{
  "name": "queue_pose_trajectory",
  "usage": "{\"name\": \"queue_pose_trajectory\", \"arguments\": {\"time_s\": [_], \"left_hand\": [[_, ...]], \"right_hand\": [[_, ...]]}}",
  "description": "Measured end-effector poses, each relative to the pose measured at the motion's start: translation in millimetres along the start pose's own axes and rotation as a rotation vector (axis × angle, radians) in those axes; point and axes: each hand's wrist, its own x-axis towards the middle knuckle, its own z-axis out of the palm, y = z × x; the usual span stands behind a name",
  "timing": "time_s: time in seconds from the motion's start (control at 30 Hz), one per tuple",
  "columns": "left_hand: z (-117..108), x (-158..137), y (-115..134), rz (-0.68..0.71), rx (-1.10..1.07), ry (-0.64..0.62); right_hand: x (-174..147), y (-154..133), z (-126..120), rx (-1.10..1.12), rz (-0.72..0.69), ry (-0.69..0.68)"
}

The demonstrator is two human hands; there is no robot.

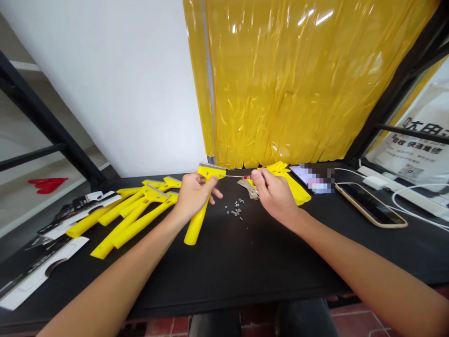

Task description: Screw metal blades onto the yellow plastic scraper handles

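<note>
My left hand (197, 193) is closed around the head of a yellow scraper (196, 225), whose handle slants down toward me. A metal strip with small screws runs along the scraper's top. In my right hand (275, 194) is a screwdriver (247, 177) with a red part at the base of its thin shaft. The shaft points left and its tip meets the side of the scraper head; whether it sits in a screw I cannot tell. Small loose screws and nuts (237, 211) lie on the black table below. Metal blades (248, 188) lie partly behind my right hand.
Several yellow scrapers (135, 213) are piled at left, beside black-and-white cards (45, 269). Yellow pieces (298, 189) lie behind my right hand. Two phones, one lit (310, 180) and one dark (370, 203), rest at right near a power strip (417, 192) and white cables.
</note>
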Motion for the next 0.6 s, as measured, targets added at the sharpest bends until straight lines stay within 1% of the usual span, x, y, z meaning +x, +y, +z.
{"name": "queue_pose_trajectory", "arguments": {"time_s": [0.03, 0.1, 0.2, 0.27, 0.3, 0.37, 0.47, 0.53, 0.6], "left_hand": [[0, 0, -1, -0.006, 0.011, -0.002], [0, 1, -2, -0.054, 0.029, -0.019], [-4, 4, 0, -0.19, 0.031, -0.069], [-7, 5, 3, -0.27, 0.019, -0.113], [-9, 6, 3, -0.294, 0.015, -0.129], [-9, 7, 3, -0.311, 0.017, -0.153], [-7, 5, 0, -0.303, 0.029, -0.178], [-3, 4, -3, -0.307, 0.033, -0.193], [1, 3, -7, -0.328, 0.019, -0.207]], "right_hand": [[2, 2, -1, -0.053, -0.013, -0.016], [5, 7, -3, -0.151, -0.084, -0.054], [9, 12, -8, -0.28, -0.269, -0.154], [10, 13, -12, -0.31, -0.367, -0.214], [10, 13, -13, -0.302, -0.393, -0.234], [9, 11, -14, -0.253, -0.384, -0.244], [8, 9, -12, -0.169, -0.247, -0.226], [7, 9, -12, -0.165, -0.171, -0.23], [8, 10, -12, -0.185, -0.166, -0.243]]}}
